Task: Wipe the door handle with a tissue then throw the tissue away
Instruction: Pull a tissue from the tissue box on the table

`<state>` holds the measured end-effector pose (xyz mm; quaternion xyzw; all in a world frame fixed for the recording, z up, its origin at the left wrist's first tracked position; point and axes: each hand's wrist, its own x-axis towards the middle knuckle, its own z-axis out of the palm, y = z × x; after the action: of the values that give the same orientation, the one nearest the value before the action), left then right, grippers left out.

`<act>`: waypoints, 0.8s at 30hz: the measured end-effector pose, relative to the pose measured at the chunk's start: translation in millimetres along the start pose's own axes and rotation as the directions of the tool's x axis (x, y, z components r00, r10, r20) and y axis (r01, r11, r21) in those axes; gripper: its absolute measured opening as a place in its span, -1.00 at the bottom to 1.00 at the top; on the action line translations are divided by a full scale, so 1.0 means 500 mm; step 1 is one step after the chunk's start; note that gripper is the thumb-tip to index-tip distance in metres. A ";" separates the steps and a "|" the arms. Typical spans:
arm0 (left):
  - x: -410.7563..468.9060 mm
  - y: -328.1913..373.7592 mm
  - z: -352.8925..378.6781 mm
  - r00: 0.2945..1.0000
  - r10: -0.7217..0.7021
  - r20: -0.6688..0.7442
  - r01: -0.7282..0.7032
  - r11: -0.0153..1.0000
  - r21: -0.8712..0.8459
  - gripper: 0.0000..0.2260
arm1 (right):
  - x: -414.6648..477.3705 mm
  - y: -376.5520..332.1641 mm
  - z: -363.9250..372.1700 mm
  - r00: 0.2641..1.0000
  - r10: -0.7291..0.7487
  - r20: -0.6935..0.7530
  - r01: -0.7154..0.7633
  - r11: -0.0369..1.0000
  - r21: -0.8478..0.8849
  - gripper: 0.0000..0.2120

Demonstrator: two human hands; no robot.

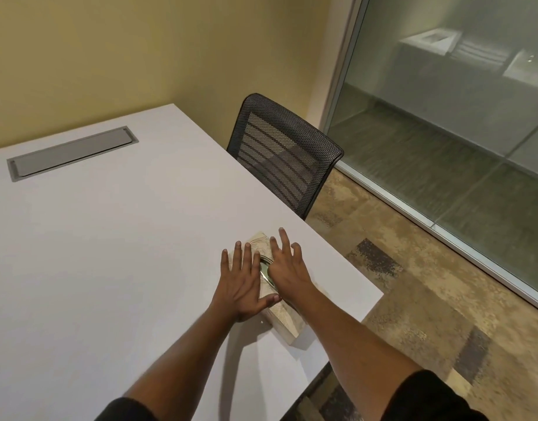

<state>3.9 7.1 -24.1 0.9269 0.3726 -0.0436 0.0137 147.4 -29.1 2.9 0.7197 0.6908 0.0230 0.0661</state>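
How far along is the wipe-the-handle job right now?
Nothing looks done yet. In hand: both hands are on the tissue box at the table corner, the left hand flat on its top and the right hand at the oval opening; no tissue is visibly out. Left: pulling a tissue, wiping the door handle, binning the tissue. No handle or bin is in view.

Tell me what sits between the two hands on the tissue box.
In the head view, the box's dark oval opening shows in the gap between the left hand and right hand, both resting flat on the tissue box. No tissue visibly sticks out.
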 end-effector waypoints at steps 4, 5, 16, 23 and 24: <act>0.001 0.000 0.000 1.000 -0.008 0.014 0.008 1.000 0.004 0.06 | 0.010 0.004 0.011 0.999 0.043 0.014 -0.043 0.997 0.071 -0.99; 0.001 0.000 0.001 1.000 -0.009 0.009 0.009 1.000 -0.004 0.05 | 0.013 0.005 0.013 0.998 0.062 0.019 -0.063 0.994 0.092 -0.97; 0.005 -0.005 0.017 1.000 -0.001 -0.008 0.001 0.999 -0.046 0.03 | 0.004 0.003 0.031 0.979 0.179 -0.100 -0.146 0.950 0.277 -0.97; 0.003 -0.004 0.018 1.000 -0.018 -0.010 0.017 0.999 -0.051 0.02 | -0.004 0.004 0.029 0.939 0.113 -0.326 -0.018 0.959 0.282 -0.77; 0.003 -0.003 0.018 1.000 -0.018 -0.010 0.017 0.999 -0.048 0.02 | -0.004 0.006 0.033 0.947 0.076 -0.312 0.010 0.964 0.265 -0.84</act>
<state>3.3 8.9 -33.0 0.9232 0.3817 -0.0296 0.0337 152.2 -32.4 -13.0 0.7205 0.6768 0.0484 -0.1431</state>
